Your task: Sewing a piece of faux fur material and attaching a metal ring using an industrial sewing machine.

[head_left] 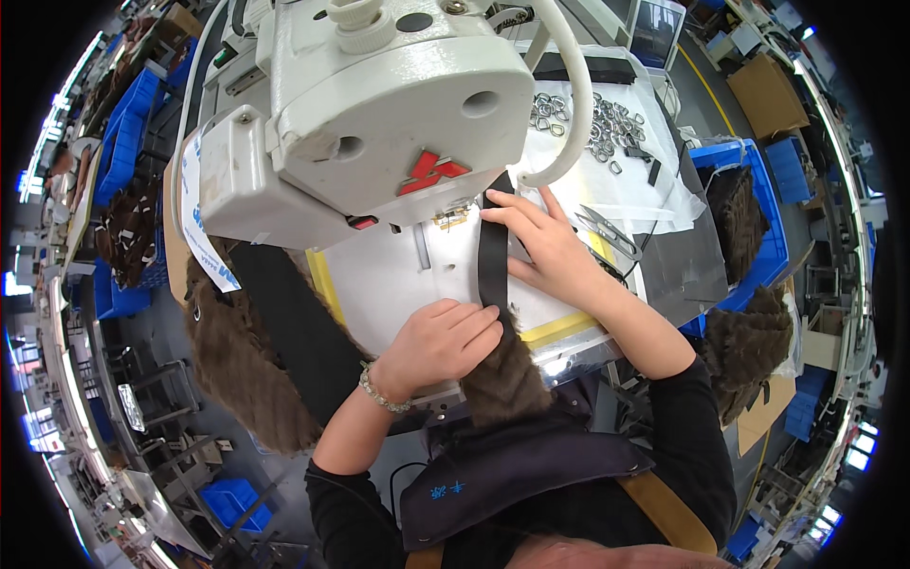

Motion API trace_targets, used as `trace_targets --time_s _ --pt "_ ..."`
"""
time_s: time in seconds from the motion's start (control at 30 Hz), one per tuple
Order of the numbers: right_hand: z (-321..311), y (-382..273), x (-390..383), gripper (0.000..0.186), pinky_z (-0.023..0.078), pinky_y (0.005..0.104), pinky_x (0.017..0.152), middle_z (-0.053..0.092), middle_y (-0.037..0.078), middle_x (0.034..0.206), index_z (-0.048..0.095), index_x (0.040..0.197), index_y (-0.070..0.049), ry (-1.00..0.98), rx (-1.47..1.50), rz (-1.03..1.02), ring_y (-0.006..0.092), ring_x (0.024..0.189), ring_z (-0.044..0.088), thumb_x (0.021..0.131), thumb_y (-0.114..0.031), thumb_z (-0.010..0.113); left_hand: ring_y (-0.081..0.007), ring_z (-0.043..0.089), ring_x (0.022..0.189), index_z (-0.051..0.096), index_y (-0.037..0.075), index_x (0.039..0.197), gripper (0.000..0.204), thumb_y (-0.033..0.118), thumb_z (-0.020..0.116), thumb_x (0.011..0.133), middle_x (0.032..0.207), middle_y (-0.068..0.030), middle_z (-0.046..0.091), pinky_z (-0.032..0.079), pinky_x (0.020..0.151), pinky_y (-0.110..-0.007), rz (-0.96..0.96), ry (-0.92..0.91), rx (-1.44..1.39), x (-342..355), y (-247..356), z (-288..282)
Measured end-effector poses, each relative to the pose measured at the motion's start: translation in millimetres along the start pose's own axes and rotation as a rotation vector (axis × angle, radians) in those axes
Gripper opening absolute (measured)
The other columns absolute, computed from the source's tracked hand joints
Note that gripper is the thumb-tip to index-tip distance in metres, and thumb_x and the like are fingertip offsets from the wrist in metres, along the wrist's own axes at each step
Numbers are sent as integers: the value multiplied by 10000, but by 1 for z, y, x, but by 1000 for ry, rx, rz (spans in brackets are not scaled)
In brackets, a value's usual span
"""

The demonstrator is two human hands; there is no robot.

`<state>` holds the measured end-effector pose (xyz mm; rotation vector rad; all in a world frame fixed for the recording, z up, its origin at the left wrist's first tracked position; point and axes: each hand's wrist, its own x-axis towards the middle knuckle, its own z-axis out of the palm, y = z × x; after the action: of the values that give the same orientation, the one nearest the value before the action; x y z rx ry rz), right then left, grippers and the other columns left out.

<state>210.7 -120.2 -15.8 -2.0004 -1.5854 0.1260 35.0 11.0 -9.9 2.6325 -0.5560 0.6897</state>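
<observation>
A black strap (493, 258) runs up the white work surface toward the sewing machine (398, 123), and its upper part passes under the machine head. Brown fur (507, 384) is at the strap's near end and hangs over the table's front edge. My left hand (441, 346), with a beaded bracelet at its wrist, is closed with curled fingers at the strap's near end, fingertips on it. My right hand (550, 248) is open, its fingers stretched out to the strap's right edge near the needle area. The needle itself cannot be made out.
Shears (611, 237) lie right of my right hand. Metal rings (611, 128) are scattered on white sheeting behind. More brown fur (242, 351) with a wide black band (289, 322) drapes over the table's left side. A blue bin (768, 228) holding fur stands at right.
</observation>
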Motion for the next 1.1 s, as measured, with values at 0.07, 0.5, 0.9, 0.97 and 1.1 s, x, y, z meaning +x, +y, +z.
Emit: trace_targets --time_s 0.07,0.5,0.9,0.97,1.1 --pt "2 -1 1 418 190 552 1134 499 110 1335 525 1164 -101 -4 6 1 241 1218 511 767 -53 649 -167 655 805 655 58 866 184 67 641 683 960 -59 680 510 670 -275 0 -5 -4 0 0 1" --pt "6 -1 5 443 139 544 1104 454 87 1385 531 1149 -116 -8 -107 -25 207 1215 516 751 76 564 -188 670 813 660 43 877 170 69 651 710 954 -81 690 521 695 -291 -164 -5 87 -2 0 12" --pt "2 -9 -2 294 312 357 812 625 -13 1053 615 988 -149 -46 159 -131 144 924 581 719 -98 723 -250 656 976 658 15 941 155 95 638 810 1059 -130 683 504 853 -350 -352 54 212 -3 -24 28" --pt "7 -3 -3 266 313 362 816 630 -15 1050 616 949 -142 -76 107 -87 146 940 576 716 -135 745 -248 630 1024 661 22 963 179 120 645 814 1082 -123 675 473 899 -364 -360 32 242 0 -23 26" --pt "14 -1 -4 236 315 374 825 630 -16 1035 618 912 -135 47 12 -189 154 963 567 716 -160 748 -236 542 1144 664 46 1020 227 160 660 824 1189 -86 626 370 973 -387 -475 -12 259 1 -16 22"
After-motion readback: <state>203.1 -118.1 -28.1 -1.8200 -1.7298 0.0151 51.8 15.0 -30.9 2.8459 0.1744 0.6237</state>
